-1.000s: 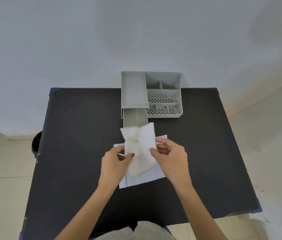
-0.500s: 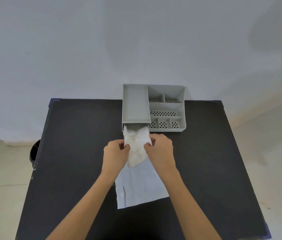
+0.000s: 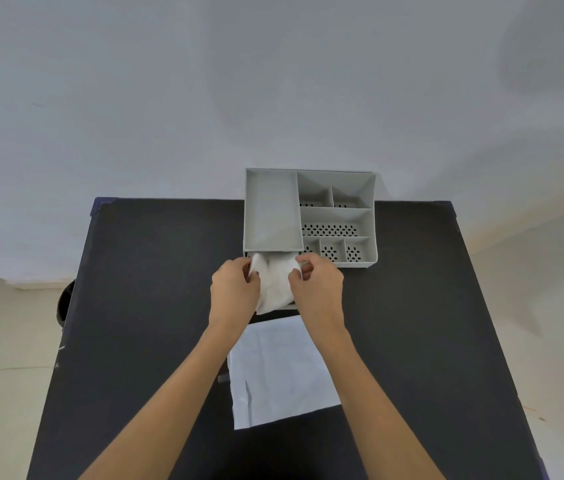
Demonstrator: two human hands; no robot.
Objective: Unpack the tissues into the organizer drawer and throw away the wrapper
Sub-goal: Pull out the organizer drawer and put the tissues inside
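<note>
Head view: both hands on tissues at organizer drawer.

Left hand [image 3: 233, 292] and right hand [image 3: 316, 289] each pinch a side of the white tissues [image 3: 275, 284], held over the open drawer [image 3: 289, 305] of the grey organizer [image 3: 310, 216]. Wrapper [image 3: 280, 372] lies flat on the black table [image 3: 142, 306], just nearer than the drawer, between the forearms.

- We see a black worktop [image 3: 142, 306] with blue corners, standing against a pale wall
- At its far edge sits a grey organizer [image 3: 337, 216], its drawer [image 3: 292, 307] pulled out toward us
- Nearer us a flat white wrapper [image 3: 280, 375] lies on the worktop
</note>
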